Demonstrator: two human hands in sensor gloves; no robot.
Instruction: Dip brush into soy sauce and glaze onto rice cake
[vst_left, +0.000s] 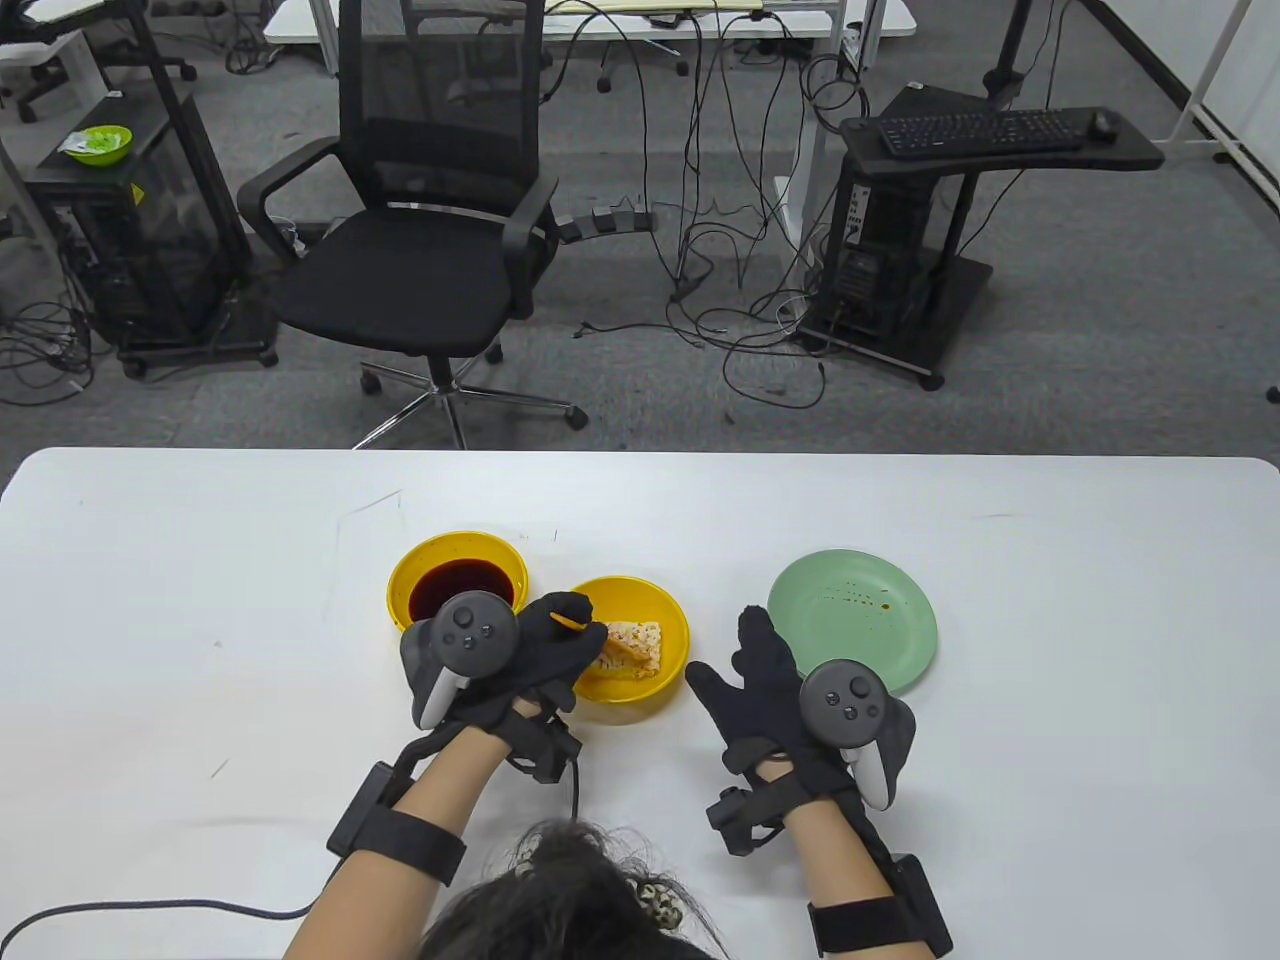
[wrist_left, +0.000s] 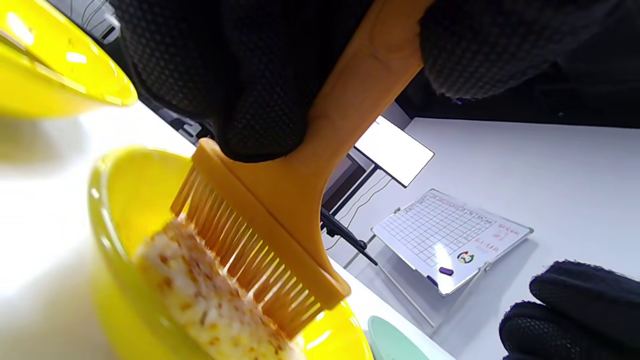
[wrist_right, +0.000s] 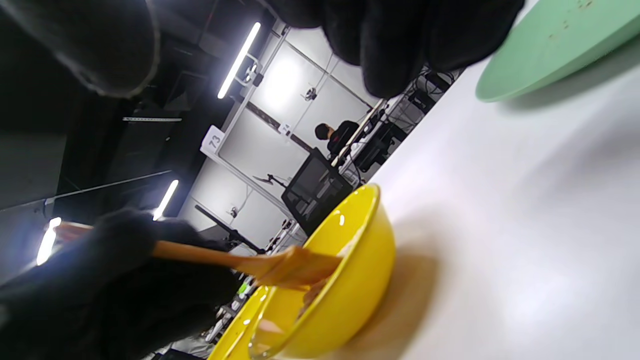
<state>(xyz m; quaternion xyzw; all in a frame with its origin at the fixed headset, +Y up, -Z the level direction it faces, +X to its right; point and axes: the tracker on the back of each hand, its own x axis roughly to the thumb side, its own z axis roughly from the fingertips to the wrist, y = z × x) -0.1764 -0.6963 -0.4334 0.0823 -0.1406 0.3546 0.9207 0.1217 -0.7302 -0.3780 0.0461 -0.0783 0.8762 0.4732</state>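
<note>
Left hand grips orange brush by the handle, gloved fingers wrapped round it just above the head. Bristles point down and press on the rice cake; in the left wrist view they touch its top face. Rice cake lies inside the yellow bowl, pale with brownish flecks and orange patches. In the table view only a short bit of brush handle shows past the fingers; the head is hidden under the hand.

Soy sauce bowl, also yellow, sits just beside the rice cake bowl on its left and farther from the person, dark liquid inside. The left hand's tracker covers its near edge from above. Rims of the two bowls look like they touch, hard to confirm with the hand in the way.

Right hand rests palm down on the white table, fingers spread flat, holding nothing. It sits between the rice cake bowl and the green plate; the tracker overlaps the plate's near rim. Plate has a few small brown specks on it.

Past the table: black office chair, keyboard stand, loose cables on grey carpet.
</note>
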